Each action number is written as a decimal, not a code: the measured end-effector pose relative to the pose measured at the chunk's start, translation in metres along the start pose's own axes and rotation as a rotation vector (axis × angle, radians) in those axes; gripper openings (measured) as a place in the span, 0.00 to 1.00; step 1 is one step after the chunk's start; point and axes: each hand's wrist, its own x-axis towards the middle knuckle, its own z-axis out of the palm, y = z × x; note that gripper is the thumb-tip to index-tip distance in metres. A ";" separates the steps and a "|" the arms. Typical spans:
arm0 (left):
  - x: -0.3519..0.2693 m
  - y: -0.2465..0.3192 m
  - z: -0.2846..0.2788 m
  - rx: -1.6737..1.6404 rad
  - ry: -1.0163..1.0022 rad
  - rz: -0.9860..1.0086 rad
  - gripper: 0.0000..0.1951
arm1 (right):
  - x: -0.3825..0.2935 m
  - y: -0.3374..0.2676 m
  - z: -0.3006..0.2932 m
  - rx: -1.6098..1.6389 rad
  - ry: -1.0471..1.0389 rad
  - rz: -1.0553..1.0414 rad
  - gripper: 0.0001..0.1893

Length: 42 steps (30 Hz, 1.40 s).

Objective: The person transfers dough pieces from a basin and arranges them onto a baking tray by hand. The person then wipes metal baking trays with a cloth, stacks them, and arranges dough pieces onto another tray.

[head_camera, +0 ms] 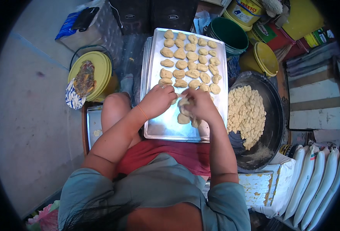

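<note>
A metal baking tray (164,127) lies before me on a stack of trays, with rows of flattened dough pieces (192,56) over its far part. My left hand (159,99) is low over the tray's left side, its fingertips on a small dough piece (174,99) beside the nearest row. My right hand (200,104) is blurred and hovers over a loose cluster of dough pieces (183,118) right of the middle; its fingers touch some of them, but whether it grips one cannot be told. On the right, a black round basin (275,115) holds a large heap of dough pieces (246,112).
A yellow lidded bucket (100,66) stands at the left, with another yellow bucket (266,59) and a dark green bucket (227,36) at the far right. Black speakers (172,17) stand behind the tray. Filled white bags (317,184) lean at the near right.
</note>
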 end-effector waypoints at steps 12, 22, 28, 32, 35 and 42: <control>0.007 0.000 0.006 0.024 0.194 0.055 0.12 | -0.024 0.017 -0.008 -0.263 0.089 0.106 0.16; 0.027 0.012 0.029 0.060 0.283 0.085 0.10 | -0.025 0.047 -0.010 0.137 0.099 0.363 0.13; 0.049 0.012 0.030 0.114 0.036 0.274 0.10 | -0.033 0.035 -0.022 0.018 -0.022 0.341 0.14; 0.066 0.015 0.037 0.165 0.059 0.256 0.07 | -0.036 0.051 -0.015 0.004 0.324 0.159 0.15; 0.075 0.020 0.038 0.160 0.126 0.157 0.07 | -0.033 0.052 -0.016 -0.022 0.312 0.168 0.16; 0.086 0.035 0.050 0.160 0.066 0.199 0.09 | -0.064 0.083 -0.033 0.052 0.216 0.426 0.12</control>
